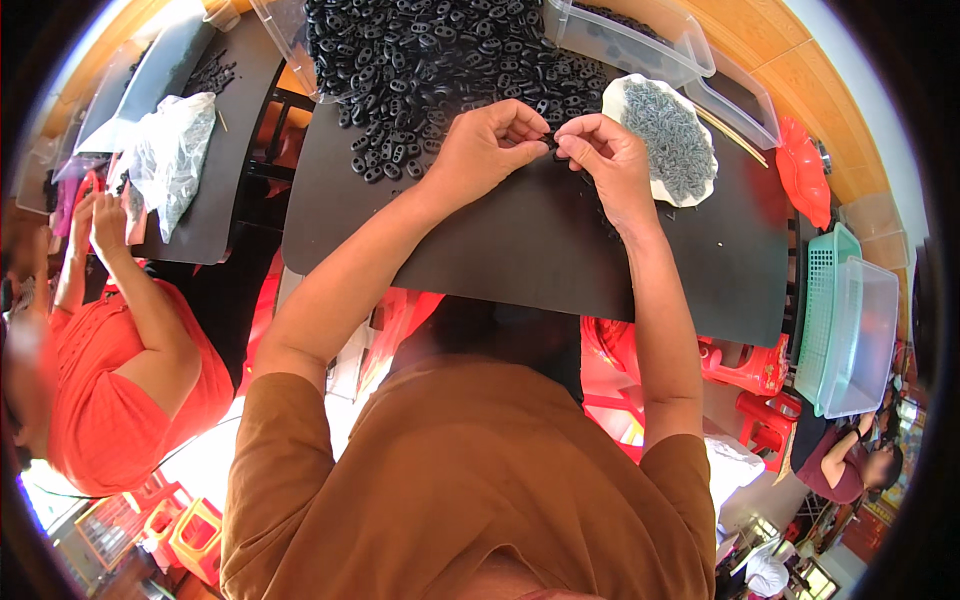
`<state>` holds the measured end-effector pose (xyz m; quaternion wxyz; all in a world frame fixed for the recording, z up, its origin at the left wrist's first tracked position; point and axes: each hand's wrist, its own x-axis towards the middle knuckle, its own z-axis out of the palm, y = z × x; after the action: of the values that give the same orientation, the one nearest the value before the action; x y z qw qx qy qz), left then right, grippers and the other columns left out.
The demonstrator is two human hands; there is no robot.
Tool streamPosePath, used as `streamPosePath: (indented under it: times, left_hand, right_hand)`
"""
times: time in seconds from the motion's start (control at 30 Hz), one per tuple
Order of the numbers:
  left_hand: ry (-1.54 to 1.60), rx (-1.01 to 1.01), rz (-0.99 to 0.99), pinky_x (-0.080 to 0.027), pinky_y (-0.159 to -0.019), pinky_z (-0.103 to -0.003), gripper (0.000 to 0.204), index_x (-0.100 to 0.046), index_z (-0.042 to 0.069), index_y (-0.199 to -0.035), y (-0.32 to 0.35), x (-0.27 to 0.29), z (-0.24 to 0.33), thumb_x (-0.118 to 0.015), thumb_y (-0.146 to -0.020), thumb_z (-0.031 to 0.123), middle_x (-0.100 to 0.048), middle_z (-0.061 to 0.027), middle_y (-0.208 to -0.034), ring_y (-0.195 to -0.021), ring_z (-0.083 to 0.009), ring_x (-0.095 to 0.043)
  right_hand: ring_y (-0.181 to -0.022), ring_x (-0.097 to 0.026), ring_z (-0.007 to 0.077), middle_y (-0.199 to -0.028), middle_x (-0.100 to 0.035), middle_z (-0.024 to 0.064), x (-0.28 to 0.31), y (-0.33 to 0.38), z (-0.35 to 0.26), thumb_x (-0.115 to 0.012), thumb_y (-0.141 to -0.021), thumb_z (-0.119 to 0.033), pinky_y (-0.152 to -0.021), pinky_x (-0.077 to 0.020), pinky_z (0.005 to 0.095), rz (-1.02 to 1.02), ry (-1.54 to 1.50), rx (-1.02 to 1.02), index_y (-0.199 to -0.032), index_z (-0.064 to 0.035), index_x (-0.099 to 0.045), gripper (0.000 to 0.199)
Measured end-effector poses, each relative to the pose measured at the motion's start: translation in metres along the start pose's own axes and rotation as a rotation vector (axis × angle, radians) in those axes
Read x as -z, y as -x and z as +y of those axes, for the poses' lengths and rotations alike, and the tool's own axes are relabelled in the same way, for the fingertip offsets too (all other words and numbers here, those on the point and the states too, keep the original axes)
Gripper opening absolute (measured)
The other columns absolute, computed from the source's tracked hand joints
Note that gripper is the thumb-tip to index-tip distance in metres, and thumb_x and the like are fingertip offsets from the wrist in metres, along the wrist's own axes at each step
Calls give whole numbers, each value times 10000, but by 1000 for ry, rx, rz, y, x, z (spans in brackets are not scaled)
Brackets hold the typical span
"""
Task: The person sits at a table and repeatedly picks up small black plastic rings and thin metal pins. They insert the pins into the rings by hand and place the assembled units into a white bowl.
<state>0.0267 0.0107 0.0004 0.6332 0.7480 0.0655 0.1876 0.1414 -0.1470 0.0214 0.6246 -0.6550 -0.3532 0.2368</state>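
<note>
Brown-sleeved shoulders fill the near edge, and both bare forearms reach away over a black mat [540, 250] that covers the worktop. At its far middle the left hand [487, 148] and the right hand [608, 160] meet fingertip to fingertip. Left fingers [520, 128] are curled in tight, thumb against forefinger, pinching a small black piece [549, 143] that shows only as a dark speck between the two hands. Right fingers [578, 130] are likewise narrowed to a pinch on the same piece from the other side; its shape is too small to tell.

Just beyond the hands lies a large heap of black oval links [440, 60], spilling toward the left hand, with loose ones scattered beside the wrist. To the right, touching distance from the right hand, sits a white dish of small grey parts [668, 135]. Clear plastic tubs [640, 45] stand at the far right, and a green basket [825, 300] with a clear bin [865, 335] hangs off the right edge.

On the left a person in a red top [110, 370] works at a separate dark mat bearing a clear bag [175, 150].

Bare mat lies open between the hands and the near edge.
</note>
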Motion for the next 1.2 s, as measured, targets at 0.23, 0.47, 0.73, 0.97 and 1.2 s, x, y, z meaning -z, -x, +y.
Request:
streamPosePath:
  times: [0.23, 0.47, 0.73, 0.97, 1.2]
  left_hand:
    - [-39, -1, -13, -524, -787, -225, 201, -638, 10, -1047, 0, 0, 0, -698, -855, 20, -662, -20, -916, -854, -74, -628]
    - [-59, -2, -13, -530, -787, -230, 206, -636, 3, -1042, 1, 1, 0, -702, -848, 21, -667, -29, -913, -846, -76, -634]
    - [-97, 27, -26, -537, -794, -243, 204, -645, 1, -1027, 2, 1, 7, -715, -838, 34, -678, -35, -912, -850, -81, -644]
    - [-97, 4, -18, -541, -781, -244, 200, -650, 2, -1019, 2, 1, 4, -714, -832, 30, -683, -36, -883, -826, -82, -648]
    - [-106, -3, -15, -538, -767, -237, 195, -651, 3, -1012, 2, 1, 4, -713, -830, 28, -680, -34, -873, -818, -75, -643]
  right_hand:
    - [-738, -593, 49, -818, -657, -12, 1, -1, 4, -677, -871, -38, -640, -474, 211, -53, 34, 38, -914, -43, -662, 46]
    - [-741, -584, 40, -819, -651, -17, 1, -1, 4, -681, -858, -11, -665, -475, 203, -46, 100, 61, -901, -40, -647, 62]
    - [-745, -580, 29, -819, -648, -27, 2, -1, 7, -684, -853, 2, -666, -474, 196, -51, 124, 90, -896, -39, -644, 72]
    - [-736, -578, 25, -811, -648, -27, 3, -1, 8, -680, -854, 8, -663, -469, 191, -60, 158, 105, -895, -36, -643, 71]
    - [-741, -580, 29, -818, -650, -23, 3, -1, 6, -676, -854, 15, -669, -474, 196, -68, 165, 102, -896, -32, -643, 71]
